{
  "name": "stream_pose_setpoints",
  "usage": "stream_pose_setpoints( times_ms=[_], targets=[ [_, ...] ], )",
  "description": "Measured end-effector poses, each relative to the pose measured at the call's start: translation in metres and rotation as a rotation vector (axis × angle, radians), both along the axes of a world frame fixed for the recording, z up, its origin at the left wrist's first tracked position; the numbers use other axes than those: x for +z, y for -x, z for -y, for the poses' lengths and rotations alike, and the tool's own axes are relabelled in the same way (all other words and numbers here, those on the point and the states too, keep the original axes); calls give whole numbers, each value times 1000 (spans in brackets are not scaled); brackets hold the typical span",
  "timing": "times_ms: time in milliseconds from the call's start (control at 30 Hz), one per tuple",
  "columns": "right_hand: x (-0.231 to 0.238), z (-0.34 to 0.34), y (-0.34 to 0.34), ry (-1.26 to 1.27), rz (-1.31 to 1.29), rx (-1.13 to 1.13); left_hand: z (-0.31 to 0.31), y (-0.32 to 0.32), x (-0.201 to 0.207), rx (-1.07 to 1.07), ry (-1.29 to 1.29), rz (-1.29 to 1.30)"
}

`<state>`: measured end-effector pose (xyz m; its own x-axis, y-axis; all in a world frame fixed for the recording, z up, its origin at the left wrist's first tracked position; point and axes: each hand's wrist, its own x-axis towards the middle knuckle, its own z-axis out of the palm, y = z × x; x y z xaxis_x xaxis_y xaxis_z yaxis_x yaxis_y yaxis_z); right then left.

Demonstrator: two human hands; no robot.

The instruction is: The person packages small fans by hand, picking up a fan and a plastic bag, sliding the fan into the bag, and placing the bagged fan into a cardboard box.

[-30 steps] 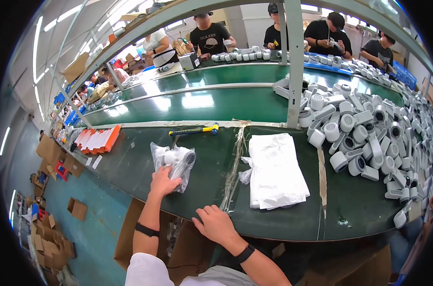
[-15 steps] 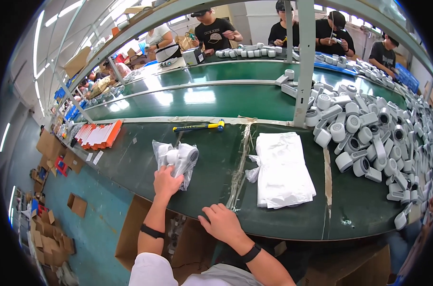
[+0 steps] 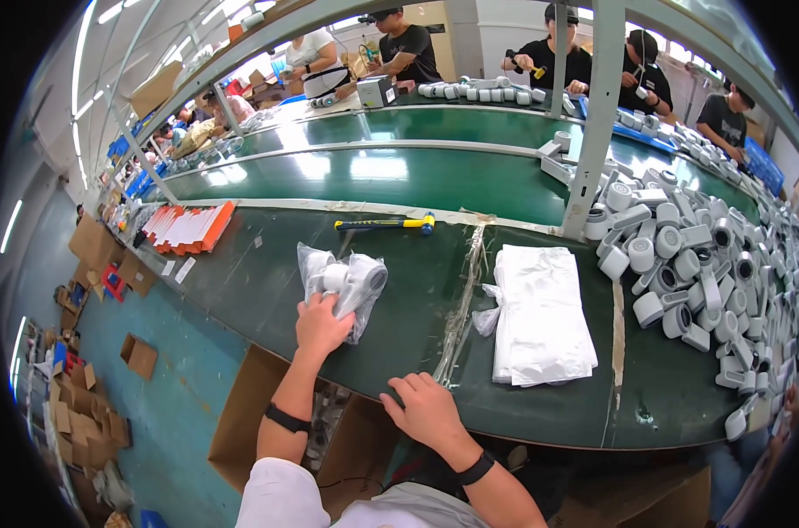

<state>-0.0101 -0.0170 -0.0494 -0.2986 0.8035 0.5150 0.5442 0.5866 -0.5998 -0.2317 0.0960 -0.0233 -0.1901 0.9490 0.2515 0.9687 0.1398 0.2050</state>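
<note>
I wear a loose white short sleeve on my left arm, and pale greyish-white cloth covers my front. A dark band wraps my left forearm; a slim black strap circles my right. My left hand and right hand are bare.

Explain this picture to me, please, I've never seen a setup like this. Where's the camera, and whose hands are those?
There's no machine arm here: a wide, curved-looking camera on a person's head looks down at their own bare hands. The left hand touches the near end of a clear bag with grey-white parts inside; whether it grips is hard to tell. The right hand rests at the edge of the dark green table, holding nothing visible. Also there: a hammer, a white stack and loose grey-white parts.
</note>
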Motion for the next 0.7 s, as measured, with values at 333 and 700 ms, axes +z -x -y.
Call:
stream_pose_setpoints(
  times_ms=[333,700],
  targets=[
    [2,-1,-1,5,-17,-4,16,40,-4,16,-116,0],
    [6,0,-1,58,-44,-6,16,61,15,33,162,25]
  ],
)
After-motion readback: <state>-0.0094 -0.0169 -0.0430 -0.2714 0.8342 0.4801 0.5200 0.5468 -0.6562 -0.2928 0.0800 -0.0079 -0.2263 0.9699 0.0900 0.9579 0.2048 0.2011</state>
